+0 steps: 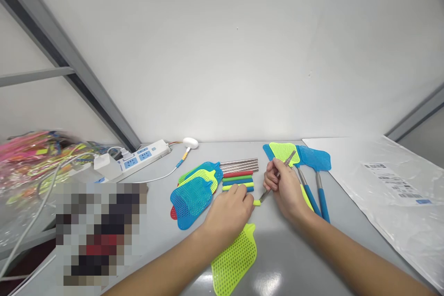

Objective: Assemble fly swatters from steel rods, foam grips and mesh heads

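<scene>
My left hand [231, 210] is closed around a yellow-green handle grip [257, 203], and only its end shows past the fingers. In my right hand [282, 185] I hold a thin metal rod [289, 158] at a slant. Its lower tip comes close to the end of that grip; whether it is inside I cannot tell. Below my left hand lies a loose yellow-green fly swatter head [235, 261]. Several coloured handle grips [237, 178] and a row of metal rods [243, 165] lie just beyond that hand. To their left is a pile of swatter heads [192, 201].
Fly swatters with metal shafts and grips, one with a blue head [315, 158], lie beyond my right hand. A white plastic bag [391, 185] covers the right side. At left are a power strip [144, 157], a white cable and plastic-wrapped colourful items [31, 162].
</scene>
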Demonstrator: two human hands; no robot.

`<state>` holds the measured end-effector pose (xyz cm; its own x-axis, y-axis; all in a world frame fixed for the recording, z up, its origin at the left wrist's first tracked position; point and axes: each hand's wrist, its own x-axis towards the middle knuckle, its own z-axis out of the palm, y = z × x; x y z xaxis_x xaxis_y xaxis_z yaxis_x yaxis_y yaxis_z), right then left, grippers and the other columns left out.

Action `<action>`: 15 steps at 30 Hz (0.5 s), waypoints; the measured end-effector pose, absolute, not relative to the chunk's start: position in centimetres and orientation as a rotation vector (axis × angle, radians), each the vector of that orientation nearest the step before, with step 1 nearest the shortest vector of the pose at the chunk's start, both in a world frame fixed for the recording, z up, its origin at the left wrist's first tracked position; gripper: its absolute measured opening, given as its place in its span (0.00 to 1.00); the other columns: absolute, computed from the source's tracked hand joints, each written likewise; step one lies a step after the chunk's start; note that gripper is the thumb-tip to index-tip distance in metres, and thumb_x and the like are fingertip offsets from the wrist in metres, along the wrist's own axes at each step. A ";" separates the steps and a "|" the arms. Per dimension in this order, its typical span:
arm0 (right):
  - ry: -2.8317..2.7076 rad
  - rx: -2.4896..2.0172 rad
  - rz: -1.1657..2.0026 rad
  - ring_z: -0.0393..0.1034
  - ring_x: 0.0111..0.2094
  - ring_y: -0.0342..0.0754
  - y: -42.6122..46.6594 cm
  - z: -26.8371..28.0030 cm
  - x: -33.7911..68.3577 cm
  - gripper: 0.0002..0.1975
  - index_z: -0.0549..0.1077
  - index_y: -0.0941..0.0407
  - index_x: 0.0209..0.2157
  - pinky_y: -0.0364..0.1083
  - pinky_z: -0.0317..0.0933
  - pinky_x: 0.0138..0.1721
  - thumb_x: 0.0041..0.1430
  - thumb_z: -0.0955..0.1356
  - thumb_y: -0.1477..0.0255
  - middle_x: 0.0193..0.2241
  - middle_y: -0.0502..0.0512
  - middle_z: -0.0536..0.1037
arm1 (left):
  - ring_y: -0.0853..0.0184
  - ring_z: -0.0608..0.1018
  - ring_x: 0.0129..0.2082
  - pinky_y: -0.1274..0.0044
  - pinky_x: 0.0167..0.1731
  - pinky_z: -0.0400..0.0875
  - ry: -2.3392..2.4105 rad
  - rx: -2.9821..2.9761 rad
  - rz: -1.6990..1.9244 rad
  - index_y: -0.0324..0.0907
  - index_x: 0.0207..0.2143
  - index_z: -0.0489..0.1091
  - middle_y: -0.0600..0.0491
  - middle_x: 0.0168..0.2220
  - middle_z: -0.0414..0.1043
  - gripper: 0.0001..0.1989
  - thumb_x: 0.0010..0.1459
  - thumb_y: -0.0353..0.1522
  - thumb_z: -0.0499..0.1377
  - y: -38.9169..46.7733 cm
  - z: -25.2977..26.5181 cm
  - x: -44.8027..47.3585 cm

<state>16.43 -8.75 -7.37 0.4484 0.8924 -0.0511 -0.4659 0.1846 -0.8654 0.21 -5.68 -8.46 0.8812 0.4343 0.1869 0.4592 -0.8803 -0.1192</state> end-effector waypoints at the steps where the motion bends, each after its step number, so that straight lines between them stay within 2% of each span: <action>1: -0.527 -0.944 1.034 0.44 0.16 0.39 -8.7 -7.4 16.4 0.15 0.66 0.55 0.25 0.41 0.50 0.19 0.62 0.65 0.62 0.15 0.41 0.52 | 0.61 0.72 0.33 0.72 0.26 0.63 -0.679 -2.891 -0.241 0.41 0.32 0.67 0.51 0.33 0.68 0.07 0.64 0.32 0.53 -5.7 -8.5 0.2; 6: -0.437 -0.807 1.047 0.42 0.16 0.38 -8.9 -6.6 17.2 0.14 0.66 0.55 0.25 0.40 0.49 0.19 0.61 0.65 0.62 0.15 0.40 0.51 | 0.60 0.71 0.36 0.70 0.33 0.64 -0.716 -2.919 -0.384 0.40 0.35 0.66 0.49 0.37 0.68 0.08 0.66 0.33 0.51 -5.6 -7.6 0.2; 9: -0.432 -0.749 1.034 0.46 0.16 0.39 -9.2 -5.6 17.6 0.13 0.67 0.54 0.25 0.41 0.55 0.21 0.61 0.65 0.62 0.16 0.41 0.53 | 0.62 0.72 0.37 0.71 0.33 0.64 -0.788 -3.097 -0.593 0.41 0.39 0.64 0.48 0.40 0.69 0.09 0.68 0.34 0.47 -5.6 -7.0 -0.1; 13: -0.502 -0.780 0.950 0.61 0.22 0.44 -9.3 -4.8 18.0 0.15 0.69 0.54 0.25 0.45 0.64 0.28 0.61 0.63 0.60 0.19 0.47 0.62 | 0.67 0.69 0.24 0.75 0.25 0.58 -1.036 -3.368 -0.869 0.42 0.44 0.60 0.56 0.27 0.68 0.11 0.69 0.37 0.43 -5.9 -7.0 -0.8; 15: -0.523 -0.840 0.888 0.63 0.26 0.46 -9.2 -4.9 18.2 0.17 0.71 0.54 0.25 0.46 0.65 0.27 0.62 0.62 0.59 0.21 0.50 0.65 | 0.69 0.67 0.22 0.76 0.23 0.55 -1.061 -3.439 -0.959 0.42 0.37 0.63 0.58 0.22 0.64 0.15 0.68 0.41 0.44 -6.0 -7.1 -1.0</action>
